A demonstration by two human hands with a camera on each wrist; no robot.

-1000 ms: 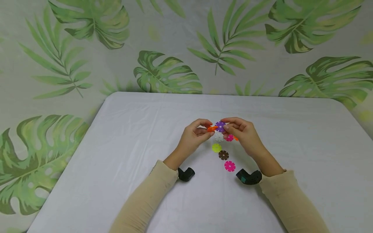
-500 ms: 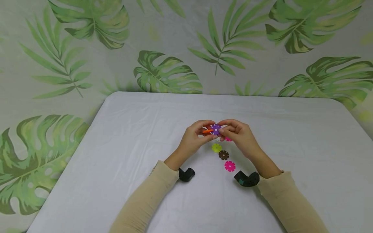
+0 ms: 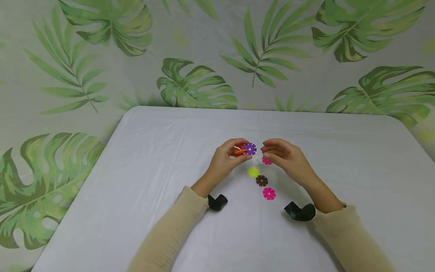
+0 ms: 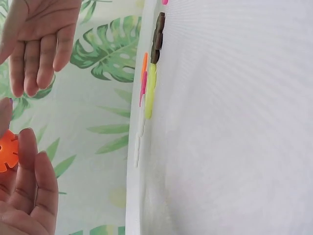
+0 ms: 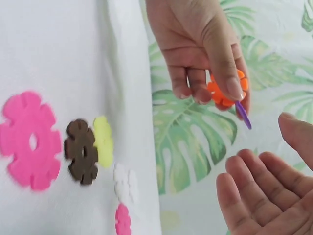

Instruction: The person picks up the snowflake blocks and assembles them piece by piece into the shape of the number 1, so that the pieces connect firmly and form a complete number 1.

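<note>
My left hand (image 3: pixel 227 154) pinches an orange notched interlocking disc (image 5: pixel 218 95) between thumb and fingers, above the table. A purple notched disc (image 3: pixel 250 149) is slotted into its edge, roughly crosswise to it; in the right wrist view the purple disc (image 5: pixel 243 115) shows edge-on. Apart from both discs, my right hand (image 3: pixel 284 155) hovers just to the right, its fingers relaxed and nothing in them. On the table under the hands lie a white disc (image 3: pixel 257 159) and a pink disc (image 3: pixel 267 161), the latter partly covered by the right hand.
Nearer the front lie a yellow disc (image 3: pixel 253 172), a brown disc (image 3: pixel 261 181) and another pink disc (image 3: pixel 269 193). A further orange disc (image 4: pixel 144 66) shows edge-on in the left wrist view. Black wrist cameras (image 3: pixel 300 212) extend from the sleeves. A leaf-patterned backdrop stands behind the white table.
My two hands came together, pushing the purple disc onto the orange one. My right hand has since let go of the purple disc and drawn away right; the joined discs stay in my left hand.
</note>
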